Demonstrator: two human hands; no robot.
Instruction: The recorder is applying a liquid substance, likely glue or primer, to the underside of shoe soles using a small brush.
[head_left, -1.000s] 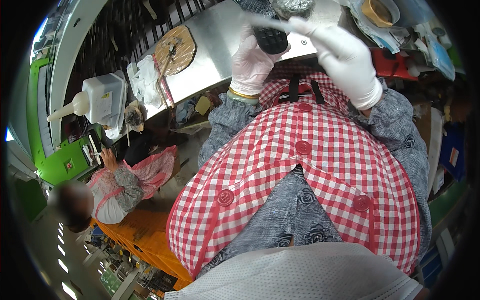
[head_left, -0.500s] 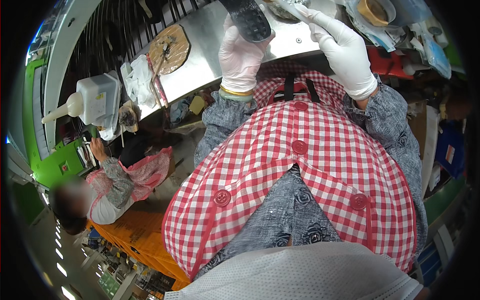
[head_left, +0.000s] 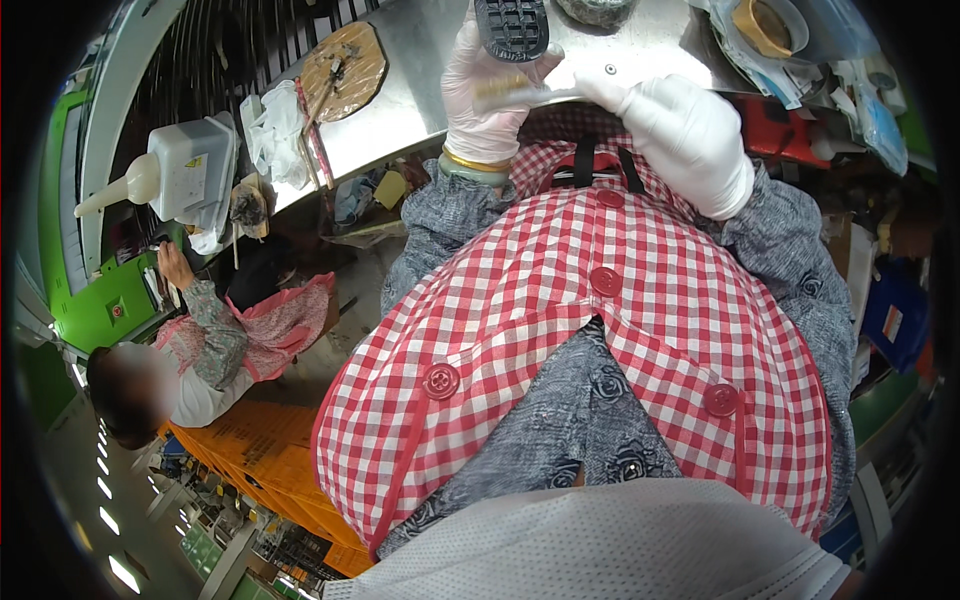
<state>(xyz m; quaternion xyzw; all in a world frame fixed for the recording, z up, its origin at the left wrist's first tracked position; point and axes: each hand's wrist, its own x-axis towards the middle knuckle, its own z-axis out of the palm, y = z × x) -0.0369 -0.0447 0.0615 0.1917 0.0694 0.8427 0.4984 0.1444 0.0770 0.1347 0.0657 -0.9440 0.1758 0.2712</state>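
My left hand point(head_left: 488, 105), in a white glove, grips a black ridged shoe sole point(head_left: 511, 27) and holds it upright at the top edge of the view. My right hand point(head_left: 690, 140), also gloved, is closed around a pale stick-like tool point(head_left: 528, 94). The tool lies across the fingers of my left hand, just below the sole. Both hands are over a shiny metal table point(head_left: 420, 60), above my red-and-white checked apron point(head_left: 600, 330). The tool's tip is hidden.
A round brown board point(head_left: 345, 58), crumpled white gloves point(head_left: 278, 125) and a white jug with a nozzle point(head_left: 185, 170) lie to the left. A tape roll point(head_left: 760, 25) and bags sit at the right. A co-worker in a pink apron point(head_left: 235, 335) sits lower left beside orange crates point(head_left: 260, 450).
My left hand has lifted the sole up to the top edge of the view. The tool has come off the sole and now lies below it.
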